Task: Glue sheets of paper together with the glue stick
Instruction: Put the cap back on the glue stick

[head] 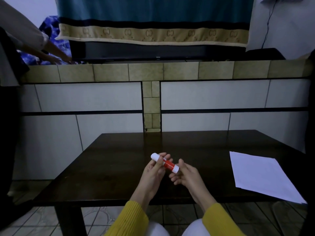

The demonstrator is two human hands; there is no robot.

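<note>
A red glue stick [167,164] with white ends lies slanted above the middle of the dark wooden table [119,159]. My left hand [154,169] grips it near its upper white cap, fingers curled round the tube. My right hand [185,174] is just below the lower white end, with its fingers loosely curled; whether they touch the stick I cannot tell. A stack of white paper sheets [260,176] lies flat on the table's right side, overhanging the front edge a little.
A tiled ledge [163,70] and white wall panels stand behind the table. Another person's hand [54,58] rests on the ledge at far left. A teal curtain [153,17] hangs above. Tiled floor lies below.
</note>
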